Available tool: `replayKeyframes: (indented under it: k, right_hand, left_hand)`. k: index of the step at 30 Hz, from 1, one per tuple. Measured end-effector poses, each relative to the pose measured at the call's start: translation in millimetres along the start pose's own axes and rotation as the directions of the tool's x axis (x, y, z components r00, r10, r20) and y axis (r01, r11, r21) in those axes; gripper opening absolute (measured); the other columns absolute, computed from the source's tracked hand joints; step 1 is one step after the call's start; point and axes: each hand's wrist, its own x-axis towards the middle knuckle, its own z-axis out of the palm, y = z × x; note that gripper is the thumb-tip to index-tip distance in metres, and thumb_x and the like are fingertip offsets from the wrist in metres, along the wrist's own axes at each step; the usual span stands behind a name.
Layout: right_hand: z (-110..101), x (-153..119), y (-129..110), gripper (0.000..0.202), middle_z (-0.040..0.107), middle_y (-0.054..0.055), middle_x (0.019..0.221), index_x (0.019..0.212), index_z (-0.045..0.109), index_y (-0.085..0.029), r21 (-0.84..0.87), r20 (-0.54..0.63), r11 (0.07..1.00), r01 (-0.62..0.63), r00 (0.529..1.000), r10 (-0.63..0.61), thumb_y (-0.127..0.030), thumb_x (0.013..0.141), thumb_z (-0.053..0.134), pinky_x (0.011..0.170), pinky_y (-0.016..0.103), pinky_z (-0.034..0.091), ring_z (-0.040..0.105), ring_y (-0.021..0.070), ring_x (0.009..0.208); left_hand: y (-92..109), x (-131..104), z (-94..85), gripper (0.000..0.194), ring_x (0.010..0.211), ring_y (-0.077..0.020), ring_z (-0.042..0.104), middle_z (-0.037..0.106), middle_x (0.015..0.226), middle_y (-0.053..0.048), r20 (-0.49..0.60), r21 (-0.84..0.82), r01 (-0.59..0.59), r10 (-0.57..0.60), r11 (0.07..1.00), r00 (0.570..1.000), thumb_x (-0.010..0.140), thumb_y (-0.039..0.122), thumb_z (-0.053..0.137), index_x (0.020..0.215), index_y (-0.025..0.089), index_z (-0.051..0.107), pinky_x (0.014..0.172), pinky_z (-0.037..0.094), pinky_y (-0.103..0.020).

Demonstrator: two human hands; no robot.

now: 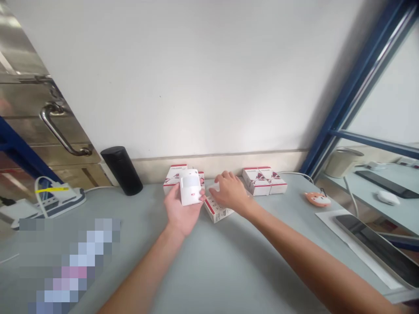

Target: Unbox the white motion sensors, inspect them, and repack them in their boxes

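In my left hand is a white motion sensor, held upright with its curved lens and a small red mark facing me. My right hand is over a white box with a red edge, its fingers curved and the thumb apart from them. Some white material shows under the thumb; the hand hides most of the box top. Behind the sensor stands another red-and-white box, partly covered by it. Two matching boxes sit side by side to the right.
A black cylinder stands by the wall at the left. Farther left are a power strip and a metal door handle. On the right lie an orange-and-white animal-shaped object, white paper and a dark flat device, beside a blue-framed mirror.
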Motion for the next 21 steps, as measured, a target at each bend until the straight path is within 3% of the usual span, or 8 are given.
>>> replayKeyframes:
  k: [3, 6, 9, 13, 15, 18, 21]
  right_hand:
    - [-9.5, 16.5, -2.8, 0.021, 0.073, 0.017, 0.109, 0.097, 0.074, -0.015, -0.038, 0.022, 0.999, -0.015, 1.0, 0.016, -0.02, 0.098, 0.054, 0.089, 0.041, 0.05, 0.067, 0.0301, 0.107]
    - [-18.7, 11.0, 10.5, 0.029, 0.072, 0.013, 0.114, 0.107, 0.071, -0.019, 0.028, -0.131, 0.998, -0.049, 0.99, 0.053, -0.026, 0.106, 0.043, 0.081, 0.037, 0.05, 0.068, 0.0258, 0.103]
    - [-17.5, -5.4, 28.6, 0.023, 0.072, 0.006, 0.106, 0.107, 0.069, -0.023, 0.35, -0.306, 0.937, 0.017, 0.947, 0.097, -0.034, 0.104, 0.05, 0.074, 0.035, 0.053, 0.067, 0.0198, 0.081]
    - [-1.3, -25.3, 46.2, 0.018, 0.07, 0.006, 0.1, 0.1, 0.067, -0.023, 0.561, -0.453, 0.812, 0.163, 0.881, 0.137, -0.036, 0.103, 0.055, 0.074, 0.035, 0.059, 0.069, 0.0206, 0.085]
    - [6.2, -32.0, 51.4, 0.016, 0.069, 0.007, 0.099, 0.099, 0.066, -0.023, 0.571, -0.472, 0.798, 0.192, 0.872, 0.128, -0.035, 0.103, 0.055, 0.076, 0.036, 0.06, 0.069, 0.0211, 0.087]
    - [12.6, -38.3, 56.0, 0.012, 0.069, 0.006, 0.098, 0.103, 0.066, -0.024, 0.499, -0.495, 0.838, 0.223, 0.867, 0.064, -0.03, 0.103, 0.056, 0.075, 0.037, 0.059, 0.068, 0.0196, 0.081]
    - [15.5, -41.9, 55.7, 0.011, 0.07, 0.007, 0.101, 0.106, 0.066, -0.024, 0.388, -0.566, 0.875, 0.289, 0.824, -0.021, -0.025, 0.103, 0.056, 0.071, 0.035, 0.057, 0.066, 0.0177, 0.077]
  left_hand:
    - [-4.2, -4.0, 3.3, 0.038, 0.065, -0.0199, 0.065, 0.073, 0.1, -0.015, -0.006, 0.073, -0.001, 0.001, 0.997, 1.0, 0.093, 0.029, 0.054, 0.124, 0.011, 0.066, 0.059, 0.05, -0.031]
    - [-12.0, -12.4, 8.2, 0.035, 0.061, -0.0189, 0.064, 0.074, 0.101, -0.015, 0.002, 0.191, 0.034, -0.035, 0.981, 0.999, 0.095, 0.033, 0.056, 0.121, 0.012, 0.066, 0.056, 0.047, -0.031]
    - [-24.6, -22.9, 11.3, 0.036, 0.06, -0.0187, 0.063, 0.075, 0.101, -0.015, 0.036, 0.304, 0.129, -0.146, 0.944, 0.989, 0.097, 0.042, 0.059, 0.115, 0.012, 0.069, 0.054, 0.044, -0.031]
    - [-42.6, -31.2, 8.8, 0.038, 0.063, -0.0192, 0.064, 0.075, 0.103, -0.017, 0.044, 0.335, 0.232, -0.261, 0.913, 0.964, 0.099, 0.043, 0.058, 0.11, 0.01, 0.071, 0.058, 0.044, -0.032]
    - [-47.5, -30.0, 5.7, 0.038, 0.063, -0.0195, 0.064, 0.074, 0.104, -0.017, 0.043, 0.326, 0.273, -0.303, 0.905, 0.952, 0.099, 0.044, 0.058, 0.115, 0.011, 0.069, 0.058, 0.044, -0.033]
    - [-48.2, -23.8, 1.7, 0.045, 0.065, -0.0202, 0.065, 0.073, 0.107, -0.014, 0.026, 0.294, 0.301, -0.323, 0.907, 0.946, 0.1, 0.043, 0.06, 0.138, 0.019, 0.061, 0.061, 0.045, -0.034]
    - [-45.7, -18.9, -0.2, 0.057, 0.066, -0.0215, 0.067, 0.072, 0.109, -0.012, 0.01, 0.301, 0.307, -0.325, 0.903, 0.946, 0.102, 0.044, 0.059, 0.155, 0.03, 0.046, 0.063, 0.047, -0.035]
